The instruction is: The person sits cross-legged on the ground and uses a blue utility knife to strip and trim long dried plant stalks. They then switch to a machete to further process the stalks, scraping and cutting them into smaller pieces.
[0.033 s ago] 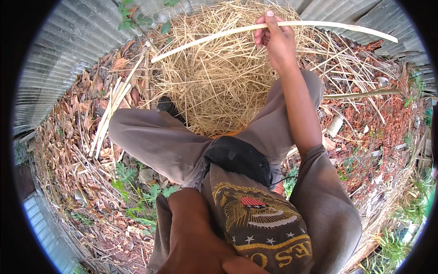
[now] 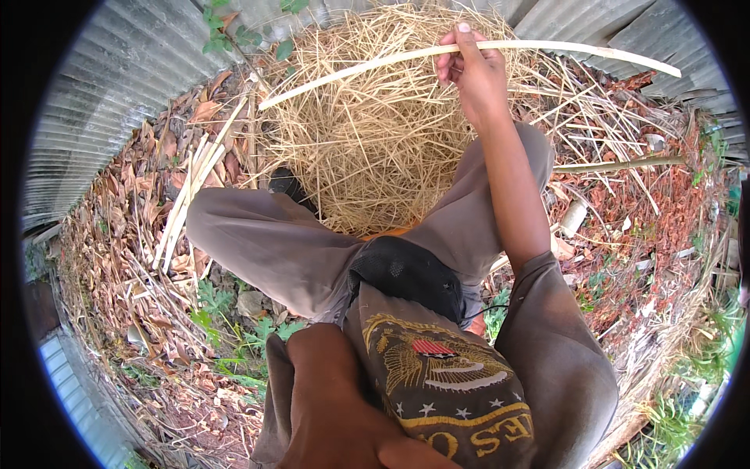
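My right hand (image 2: 475, 74) is raised in front of me above the straw heap, thumb and fingers closed on a long, thin, pale bamboo strip (image 2: 547, 45). The strip lies crosswise in the grip, its two ends bending slightly downward and free on both sides. My left hand (image 2: 348, 438) is close against my body at the lower edge, with its back and part of the thumb showing. Its other fingers are out of sight, so I cannot see if it holds anything. A black mesh-like item (image 2: 406, 273) rests in my lap.
Straw-like shavings (image 2: 375, 148) form a heap between my bent legs. Pale strips (image 2: 191, 195) lie at the left, and more thin strips (image 2: 598, 117) at the right beside a stick (image 2: 617, 164). Corrugated metal sheets (image 2: 117, 102) stand behind. Dry leaves (image 2: 117, 227) cover the ground.
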`<act>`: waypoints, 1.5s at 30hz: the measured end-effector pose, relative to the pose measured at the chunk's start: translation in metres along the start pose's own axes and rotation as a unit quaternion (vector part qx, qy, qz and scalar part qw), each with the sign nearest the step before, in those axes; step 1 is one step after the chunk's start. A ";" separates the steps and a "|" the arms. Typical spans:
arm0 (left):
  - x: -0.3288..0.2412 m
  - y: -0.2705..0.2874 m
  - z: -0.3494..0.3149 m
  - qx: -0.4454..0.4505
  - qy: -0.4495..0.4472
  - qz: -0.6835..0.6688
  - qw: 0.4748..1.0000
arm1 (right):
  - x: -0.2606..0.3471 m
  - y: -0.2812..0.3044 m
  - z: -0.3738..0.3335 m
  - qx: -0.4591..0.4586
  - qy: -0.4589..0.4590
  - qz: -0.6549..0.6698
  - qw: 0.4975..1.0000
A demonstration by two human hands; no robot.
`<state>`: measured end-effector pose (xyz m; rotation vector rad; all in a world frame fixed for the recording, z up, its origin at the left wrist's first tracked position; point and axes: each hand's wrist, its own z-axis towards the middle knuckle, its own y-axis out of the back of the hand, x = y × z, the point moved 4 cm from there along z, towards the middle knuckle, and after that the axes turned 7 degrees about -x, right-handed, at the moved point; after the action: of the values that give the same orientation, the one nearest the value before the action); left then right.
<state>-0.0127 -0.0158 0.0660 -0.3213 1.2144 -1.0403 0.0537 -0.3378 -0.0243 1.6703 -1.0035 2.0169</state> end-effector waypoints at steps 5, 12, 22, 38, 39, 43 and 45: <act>0.013 0.012 0.019 -0.025 0.003 0.035 0.999 | 0.004 0.002 0.001 -0.004 0.010 -0.003 1.000; 0.016 0.020 0.030 -0.038 -0.002 0.065 0.997 | 0.004 -0.005 -0.002 -0.006 0.007 -0.017 1.000; 0.023 0.033 0.013 -0.006 0.047 0.114 0.992 | 0.001 -0.001 0.001 -0.016 -0.029 -0.052 0.998; 0.071 0.045 0.057 0.324 0.159 0.655 0.663 | 0.012 -0.043 -0.089 0.294 -0.072 0.049 0.952; 0.073 0.048 0.051 0.304 0.280 0.625 0.662 | 0.016 -0.043 -0.098 0.271 -0.043 0.018 0.961; 0.064 0.079 0.032 0.175 0.302 0.532 0.771 | 0.031 0.021 -0.134 0.113 0.089 -0.067 0.987; 0.057 0.082 0.030 0.183 0.300 0.526 0.775 | 0.011 0.083 -0.149 0.006 0.035 -0.011 0.999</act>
<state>0.0517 -0.0271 -0.0147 1.0008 1.4053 -0.3233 -0.1093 -0.2938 -0.0486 1.5975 -0.9470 2.0558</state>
